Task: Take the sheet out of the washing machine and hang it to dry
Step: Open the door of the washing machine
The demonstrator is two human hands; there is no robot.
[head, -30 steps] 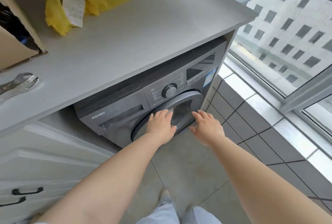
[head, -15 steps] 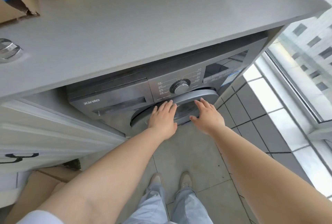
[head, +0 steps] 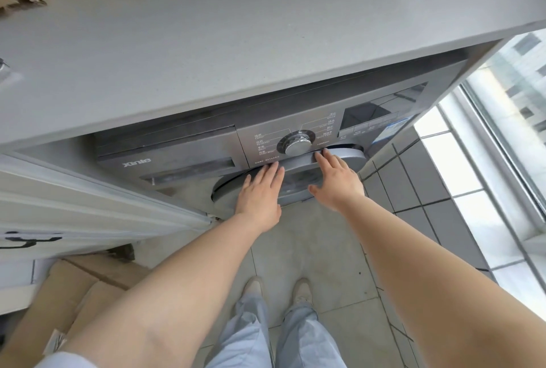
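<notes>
Both the left hand (head: 260,193) and right hand (head: 336,178) lie flat, fingers straight, on the washing machine (head: 189,160) door (head: 348,156), still closed with the sheet unseen behind it, so finding the door's edge and pulling evenly looks wisest.

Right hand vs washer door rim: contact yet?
Touching. Head view: the right hand lies flat with straight fingertips on the upper rim of the washer door, no gap visible. The door looks closed.

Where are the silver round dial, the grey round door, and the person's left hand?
Silver round dial (head: 296,145), head view: its shiny face.
Grey round door (head: 348,156), head view: its upper rim.
Left hand (head: 260,194), head view: its back.
</notes>
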